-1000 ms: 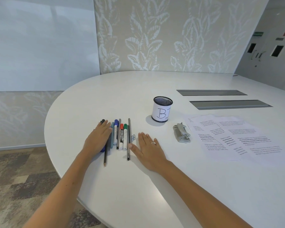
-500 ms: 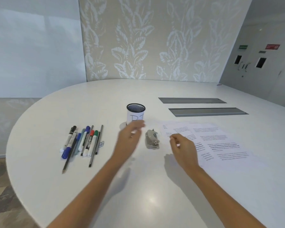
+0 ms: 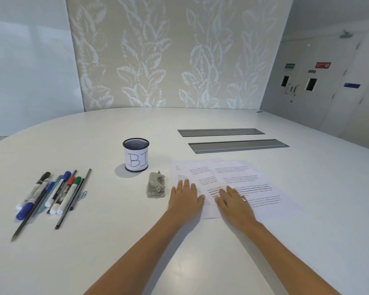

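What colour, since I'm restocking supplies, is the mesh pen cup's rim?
Black; the pen cup shows best in the head view.

Black mesh pen cup (image 3: pixel 136 155) labelled "BI", grey hole punch (image 3: pixel 156 185) near it, row of markers and pencils (image 3: pixel 51 194), paper clip (image 3: pixel 83 195), two grey hatches (image 3: pixel 221 132), white table (image 3: pixel 73 252).

Paper under your palms
Your hands press matt printed paper sheets (image 3: pixel 239 182); the white table (image 3: pixel 190 262) looks smooth, faintly glossy.
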Tool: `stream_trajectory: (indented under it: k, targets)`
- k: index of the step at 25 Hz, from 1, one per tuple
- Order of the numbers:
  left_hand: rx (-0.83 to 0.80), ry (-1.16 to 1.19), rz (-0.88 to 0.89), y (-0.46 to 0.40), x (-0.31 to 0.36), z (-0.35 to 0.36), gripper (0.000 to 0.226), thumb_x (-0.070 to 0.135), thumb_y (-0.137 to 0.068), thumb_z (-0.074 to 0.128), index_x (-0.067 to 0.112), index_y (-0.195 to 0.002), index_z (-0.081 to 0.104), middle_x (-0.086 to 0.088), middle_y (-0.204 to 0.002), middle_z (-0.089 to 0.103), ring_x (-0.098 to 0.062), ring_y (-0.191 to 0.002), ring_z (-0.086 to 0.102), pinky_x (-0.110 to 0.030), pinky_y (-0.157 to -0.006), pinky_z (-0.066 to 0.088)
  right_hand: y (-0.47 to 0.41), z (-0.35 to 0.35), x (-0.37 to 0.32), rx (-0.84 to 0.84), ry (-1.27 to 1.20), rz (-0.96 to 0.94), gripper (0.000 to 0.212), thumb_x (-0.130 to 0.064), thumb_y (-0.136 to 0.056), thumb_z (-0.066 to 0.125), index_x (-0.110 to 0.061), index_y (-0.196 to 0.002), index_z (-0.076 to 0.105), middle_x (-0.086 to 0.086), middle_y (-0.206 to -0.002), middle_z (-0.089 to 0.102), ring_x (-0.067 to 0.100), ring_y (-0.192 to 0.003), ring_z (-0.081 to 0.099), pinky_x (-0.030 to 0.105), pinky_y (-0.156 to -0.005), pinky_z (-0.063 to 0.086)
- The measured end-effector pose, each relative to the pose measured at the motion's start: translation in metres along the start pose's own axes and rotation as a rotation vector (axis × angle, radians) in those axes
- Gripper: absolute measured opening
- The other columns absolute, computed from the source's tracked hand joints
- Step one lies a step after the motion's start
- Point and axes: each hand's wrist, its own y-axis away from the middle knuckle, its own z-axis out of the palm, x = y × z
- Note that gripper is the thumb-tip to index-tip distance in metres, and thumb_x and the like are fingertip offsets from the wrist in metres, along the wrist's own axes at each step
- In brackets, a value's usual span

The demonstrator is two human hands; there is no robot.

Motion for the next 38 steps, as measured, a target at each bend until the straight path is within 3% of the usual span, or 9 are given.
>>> stream_trajectory:
  k: [4, 7, 9, 12, 17, 24, 29, 34, 38]
  targets:
    - [-0.024, -0.032, -0.021, -0.012, 0.000, 0.011, 0.062, 0.047, -0.100, 0.020, 0.015, -0.152, 0.012, -0.013, -0.162, 0.004, -0.032, -0.149, 0.002, -0.049, -0.118, 0.001, 0.003, 0.004, -0.010, 0.010, 0.039, 0.026, 0.045, -0.036, -0.101, 0.030, -0.016, -0.140, 0.041, 0.009, -0.154, 0.031, 0.021, -0.143, 0.026, 0.041, -0.116, 0.020]
    - [-0.046, -0.045, 0.024, -0.026, 0.002, 0.012, 0.062, 0.050, -0.099, 0.017, 0.019, -0.153, 0.011, -0.009, -0.163, 0.002, -0.033, -0.149, -0.001, -0.050, -0.118, 0.000, -0.003, -0.002, -0.008, 0.043, -0.035, -0.002, 0.039, -0.038, -0.099, 0.035, -0.015, -0.122, 0.056, 0.007, -0.130, 0.055, 0.025, -0.126, 0.049, 0.038, -0.100, 0.039]
    - [-0.064, -0.062, 0.054, -0.035, 0.000, 0.013, 0.062, 0.051, -0.099, 0.017, 0.020, -0.153, 0.012, -0.007, -0.163, 0.003, -0.033, -0.149, 0.000, -0.051, -0.118, 0.001, -0.018, -0.017, 0.002, 0.103, -0.126, 0.050, 0.040, -0.040, -0.098, 0.039, -0.018, -0.126, 0.058, 0.006, -0.130, 0.060, 0.026, -0.120, 0.055, 0.036, -0.096, 0.042]
    - [-0.067, -0.088, 0.086, -0.046, -0.011, 0.015, 0.062, 0.051, -0.099, 0.016, 0.021, -0.153, 0.012, -0.006, -0.163, 0.005, -0.032, -0.149, 0.002, -0.051, -0.119, 0.004, -0.050, -0.042, 0.036, 0.162, -0.127, 0.247, 0.048, -0.039, -0.094, 0.050, -0.014, -0.135, 0.051, 0.012, -0.139, 0.053, 0.029, -0.125, 0.051, 0.039, -0.101, 0.041]
    - [-0.018, -0.132, 0.118, -0.054, -0.021, 0.018, 0.061, 0.050, -0.099, 0.016, 0.021, -0.152, 0.013, -0.006, -0.163, 0.007, -0.032, -0.149, 0.006, -0.050, -0.118, 0.008, -0.082, -0.064, 0.097, -0.052, -0.050, 0.679, 0.081, -0.060, -0.070, 0.072, -0.008, -0.128, 0.048, 0.019, -0.138, 0.040, 0.040, -0.133, 0.033, 0.049, -0.105, 0.032]
    - [-0.009, -0.087, 0.116, -0.055, -0.023, 0.024, 0.062, 0.052, -0.098, 0.013, 0.024, -0.153, 0.011, -0.002, -0.163, 0.004, -0.027, -0.150, 0.001, -0.047, -0.119, 0.003, -0.100, -0.066, 0.111, -0.118, 0.030, 0.620, 0.067, -0.063, -0.063, 0.076, -0.011, -0.096, 0.051, 0.017, -0.124, 0.057, 0.038, -0.124, 0.046, 0.044, -0.098, 0.039]
    - [-0.028, -0.063, 0.103, -0.052, -0.021, 0.018, 0.061, 0.051, -0.098, 0.014, 0.024, -0.153, 0.011, -0.001, -0.164, 0.002, -0.025, -0.150, -0.001, -0.046, -0.120, 0.001, -0.108, -0.069, 0.117, -0.155, -0.056, 0.590, 0.067, -0.055, -0.065, 0.080, -0.006, -0.098, 0.048, 0.015, -0.116, 0.060, 0.037, -0.117, 0.051, 0.045, -0.102, 0.039]
    - [-0.081, -0.086, 0.085, -0.050, -0.016, 0.011, 0.059, 0.049, -0.100, 0.018, 0.024, -0.153, 0.009, -0.006, -0.163, 0.000, -0.026, -0.150, -0.001, -0.046, -0.120, 0.002, -0.110, -0.080, 0.120, -0.246, -0.177, 0.543, 0.056, -0.044, -0.062, 0.086, -0.006, -0.086, 0.053, 0.003, -0.070, 0.052, 0.018, -0.060, 0.046, 0.029, -0.054, 0.031]
    - [-0.134, -0.097, 0.068, -0.049, -0.012, -0.001, 0.055, 0.040, -0.102, 0.023, 0.019, -0.152, 0.015, -0.015, -0.162, 0.003, -0.030, -0.149, 0.005, -0.049, -0.119, 0.007, -0.118, -0.084, 0.130, -0.267, -0.271, 0.512, 0.048, -0.027, -0.062, 0.088, -0.005, -0.084, 0.052, 0.006, -0.073, 0.053, 0.023, -0.064, 0.050, 0.029, -0.055, 0.035]
